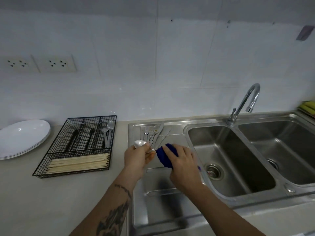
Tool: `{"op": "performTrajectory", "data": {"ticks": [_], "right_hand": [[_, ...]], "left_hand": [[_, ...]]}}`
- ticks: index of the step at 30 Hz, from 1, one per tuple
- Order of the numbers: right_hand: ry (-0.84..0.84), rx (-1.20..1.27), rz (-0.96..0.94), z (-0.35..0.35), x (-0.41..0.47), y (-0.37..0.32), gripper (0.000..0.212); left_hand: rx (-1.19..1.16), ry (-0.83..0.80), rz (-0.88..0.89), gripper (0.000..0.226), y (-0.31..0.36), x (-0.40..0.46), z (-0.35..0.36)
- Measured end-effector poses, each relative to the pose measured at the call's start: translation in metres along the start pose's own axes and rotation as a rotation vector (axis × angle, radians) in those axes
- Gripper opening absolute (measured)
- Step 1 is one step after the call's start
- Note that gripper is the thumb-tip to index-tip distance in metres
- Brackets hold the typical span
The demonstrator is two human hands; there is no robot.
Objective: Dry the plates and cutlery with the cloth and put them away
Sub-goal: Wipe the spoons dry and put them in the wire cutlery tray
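left hand [136, 157] grips spoon [140, 143] | right hand [180, 159] clutches blue cloth [163, 155] round its handle | above drainboard [162, 193]

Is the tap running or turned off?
Off. No water falls from the tap's spout, and the sink basin below holds no water.

**No readable text**

Showing no lettering, brand, number or sign clear enough to read anywhere in the head view. Appearing blank: the wall sockets [38, 63], the white plates [22, 137], the wire cutlery tray [76, 145], the steel sink [238, 150] and the blue cloth [164, 155]. Staying too blurred to tell: the small patch [305, 33] high on the wall tiles.
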State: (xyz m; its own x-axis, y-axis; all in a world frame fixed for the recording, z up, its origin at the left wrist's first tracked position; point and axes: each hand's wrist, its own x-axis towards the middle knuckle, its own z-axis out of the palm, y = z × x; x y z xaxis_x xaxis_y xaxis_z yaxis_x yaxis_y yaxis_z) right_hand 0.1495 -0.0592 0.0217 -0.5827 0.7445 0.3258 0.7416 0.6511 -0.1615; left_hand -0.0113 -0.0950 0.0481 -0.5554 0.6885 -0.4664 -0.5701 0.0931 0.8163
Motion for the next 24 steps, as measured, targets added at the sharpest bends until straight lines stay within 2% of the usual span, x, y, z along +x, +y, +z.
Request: {"op": "performTrajectory", "data": {"ticks": [8,12,17,24], "right_hand": [[-0.061,0.063,0.013,0.007,0.004,-0.005,0.085],[-0.067,0.031,-0.002,0.015,0.009,-0.011,0.087],[-0.208,-0.031,0.025,0.025,0.014,0.000,0.078],[-0.195,-0.042,0.017,0.035,0.045,-0.002,0.078]], "left_hand": [[0.015,-0.076,-0.009,0.012,-0.013,-0.001,0.000],[-0.018,0.021,0.051,0.014,-0.013,0.006,-0.002],[-0.006,0.169,0.091,0.008,-0.005,0.023,-0.013],[-0.047,0.240,0.056,0.016,0.014,0.068,-0.031]]}}
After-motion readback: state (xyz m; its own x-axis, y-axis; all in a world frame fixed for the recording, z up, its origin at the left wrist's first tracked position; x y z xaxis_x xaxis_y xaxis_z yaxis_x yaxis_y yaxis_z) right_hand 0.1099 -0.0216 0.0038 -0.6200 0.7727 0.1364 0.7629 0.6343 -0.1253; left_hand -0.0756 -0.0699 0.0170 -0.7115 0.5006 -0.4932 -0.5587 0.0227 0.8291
